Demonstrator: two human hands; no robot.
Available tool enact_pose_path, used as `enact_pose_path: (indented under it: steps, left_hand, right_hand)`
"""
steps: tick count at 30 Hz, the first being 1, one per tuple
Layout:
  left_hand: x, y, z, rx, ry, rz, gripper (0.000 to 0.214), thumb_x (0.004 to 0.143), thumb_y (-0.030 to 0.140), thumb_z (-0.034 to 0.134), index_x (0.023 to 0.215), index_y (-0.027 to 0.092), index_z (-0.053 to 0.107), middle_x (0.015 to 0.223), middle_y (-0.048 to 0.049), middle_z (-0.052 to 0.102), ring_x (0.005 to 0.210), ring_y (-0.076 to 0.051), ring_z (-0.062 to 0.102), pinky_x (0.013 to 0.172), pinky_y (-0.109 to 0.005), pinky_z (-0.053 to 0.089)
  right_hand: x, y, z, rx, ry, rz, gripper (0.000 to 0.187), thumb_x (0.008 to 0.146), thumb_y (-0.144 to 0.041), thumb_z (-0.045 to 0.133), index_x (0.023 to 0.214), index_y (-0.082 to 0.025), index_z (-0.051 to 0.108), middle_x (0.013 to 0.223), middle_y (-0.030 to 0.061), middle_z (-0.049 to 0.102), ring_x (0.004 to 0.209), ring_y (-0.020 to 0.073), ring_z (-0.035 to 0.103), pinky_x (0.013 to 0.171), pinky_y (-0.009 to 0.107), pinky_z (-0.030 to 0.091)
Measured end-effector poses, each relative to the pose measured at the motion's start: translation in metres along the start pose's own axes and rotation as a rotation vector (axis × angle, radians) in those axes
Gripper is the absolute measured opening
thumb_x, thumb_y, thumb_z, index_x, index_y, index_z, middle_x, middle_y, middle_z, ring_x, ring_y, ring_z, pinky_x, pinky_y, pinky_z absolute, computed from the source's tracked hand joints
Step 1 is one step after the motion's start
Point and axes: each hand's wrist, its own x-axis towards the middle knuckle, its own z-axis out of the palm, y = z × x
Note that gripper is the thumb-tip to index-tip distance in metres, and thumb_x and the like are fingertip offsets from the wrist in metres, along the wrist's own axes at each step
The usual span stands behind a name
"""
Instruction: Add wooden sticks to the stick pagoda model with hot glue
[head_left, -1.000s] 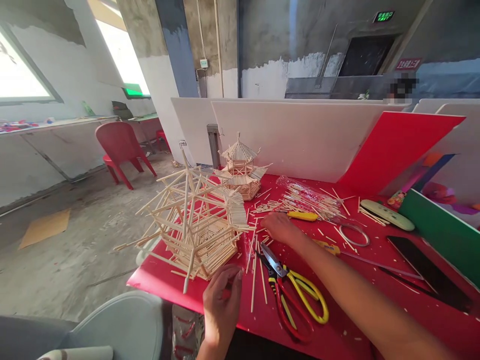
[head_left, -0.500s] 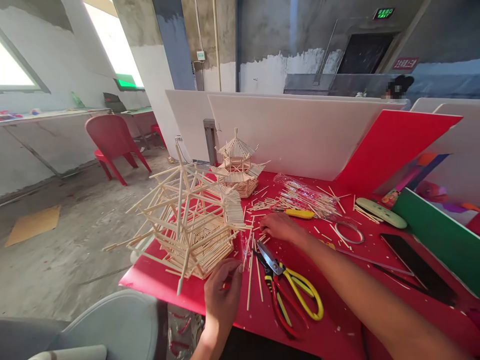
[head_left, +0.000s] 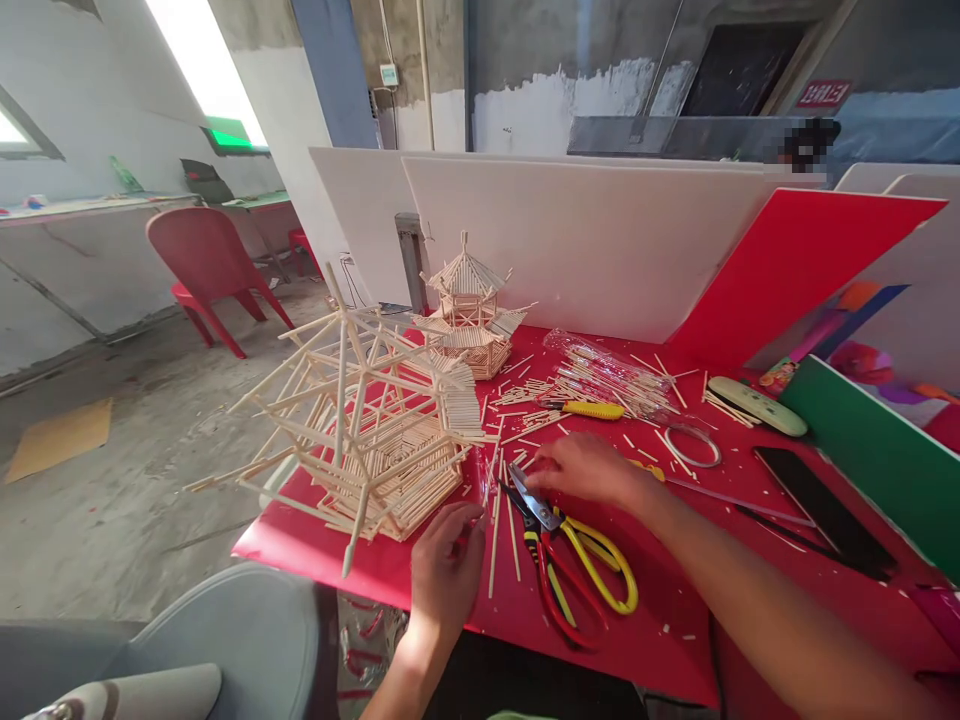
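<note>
My left hand is closed in a pinch at the table's near edge, in front of the larger stick model; anything between its fingertips is too small to make out. Over the red tabletop, my right hand has its fingers curled down just beside the blades of the yellow-handled scissors. What its fingertips hold, if anything, is hidden. Red-handled pliers lie partly under the scissors. Loose wooden sticks rest between the two hands. Behind the larger model, a smaller stick pagoda stands upright.
A yellow utility knife and bagged sticks lie beyond my right hand. To the right are a tape roll, a pale green case and a black phone. White boards stand behind. A grey chair is at left.
My right hand has drawn back from near the utility knife toward the scissors. My left hand stays pinched in nearly the same place. The view has tilted slightly downward.
</note>
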Motion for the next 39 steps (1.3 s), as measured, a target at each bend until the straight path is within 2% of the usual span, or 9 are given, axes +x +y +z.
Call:
enact_pose_path:
  steps: [3,6,9,12,22,28,33,37,39]
  left_hand:
    - [-0.006,-0.001,0.005,0.177,-0.142,0.118,0.017,0.091,0.020,0.057,0.093,0.024,0.074,0.097,-0.0057,0.075,0.085,-0.020,0.071,0.072,-0.028,0.054]
    - [-0.009,-0.001,0.011,0.421,-0.225,0.158,0.017,0.091,0.023,0.057,0.088,0.025,0.073,0.095,-0.0053,0.073,0.081,-0.020,0.070,0.064,-0.028,0.049]
    - [-0.008,-0.002,0.017,0.604,-0.242,0.093,0.019,0.093,0.026,0.055,0.083,0.025,0.071,0.084,-0.0045,0.069,0.071,-0.019,0.067,0.052,-0.027,0.039]
    - [-0.007,-0.003,0.019,0.680,-0.242,0.047,0.020,0.093,0.024,0.054,0.080,0.024,0.070,0.077,-0.0033,0.066,0.066,-0.018,0.065,0.049,-0.027,0.033]
    - [-0.011,-0.009,0.022,0.693,-0.147,-0.018,0.019,0.092,0.023,0.056,0.077,0.024,0.069,0.073,-0.0019,0.066,0.063,-0.017,0.064,0.050,-0.028,0.027]
    - [-0.009,-0.007,0.022,0.715,-0.161,-0.004,0.018,0.092,0.023,0.056,0.079,0.023,0.068,0.074,-0.0018,0.065,0.062,-0.017,0.064,0.049,-0.029,0.026]
    - [-0.010,-0.004,0.021,0.609,-0.180,0.095,0.021,0.095,0.024,0.052,0.082,0.024,0.069,0.083,-0.0026,0.068,0.066,-0.016,0.065,0.051,-0.028,0.034]
    - [-0.010,-0.001,0.025,0.467,-0.301,0.230,0.019,0.093,0.021,0.052,0.090,0.024,0.071,0.105,-0.0042,0.071,0.085,-0.019,0.068,0.064,-0.027,0.045]
    - [-0.009,-0.001,0.026,0.447,-0.335,0.243,0.020,0.092,0.017,0.052,0.093,0.024,0.071,0.111,-0.0042,0.071,0.091,-0.020,0.068,0.067,-0.028,0.047]
  right_hand:
    - [-0.030,-0.018,0.022,0.034,0.021,0.039,0.054,0.078,-0.059,0.070,0.120,-0.027,0.066,0.106,0.0071,0.074,0.098,0.0290,0.068,0.077,0.034,0.046]
    - [-0.048,-0.030,0.041,0.063,0.071,0.117,0.058,0.084,-0.046,0.065,0.137,-0.026,0.054,0.121,0.0094,0.069,0.108,0.0287,0.065,0.084,0.036,0.045]
    - [-0.053,-0.035,0.053,0.081,0.133,0.216,0.050,0.089,-0.036,0.057,0.136,-0.021,0.054,0.117,0.0110,0.069,0.105,0.0268,0.066,0.083,0.035,0.045]
    - [-0.055,-0.038,0.061,0.089,0.187,0.266,0.038,0.090,-0.033,0.054,0.126,-0.022,0.061,0.110,0.0094,0.070,0.101,0.0248,0.066,0.078,0.032,0.045]
    - [-0.066,-0.046,0.069,0.093,0.271,0.314,0.020,0.089,-0.031,0.054,0.101,-0.023,0.068,0.093,0.0058,0.066,0.089,0.0230,0.065,0.068,0.031,0.041]
    - [-0.066,-0.044,0.070,0.125,0.307,0.338,0.015,0.087,-0.032,0.056,0.090,-0.025,0.069,0.086,0.0019,0.068,0.087,0.0206,0.065,0.066,0.030,0.038]
    - [-0.066,-0.048,0.073,0.137,0.349,0.373,0.014,0.086,-0.031,0.057,0.088,-0.023,0.069,0.087,0.0029,0.070,0.087,0.0216,0.065,0.067,0.031,0.038]
    - [-0.062,-0.056,0.073,0.133,0.384,0.370,0.011,0.086,-0.027,0.058,0.084,-0.022,0.068,0.087,0.0031,0.070,0.088,0.0209,0.064,0.069,0.030,0.037]
    - [-0.057,-0.061,0.073,0.134,0.399,0.358,0.009,0.086,-0.027,0.060,0.083,-0.022,0.067,0.087,0.0026,0.070,0.088,0.0203,0.064,0.070,0.030,0.038]
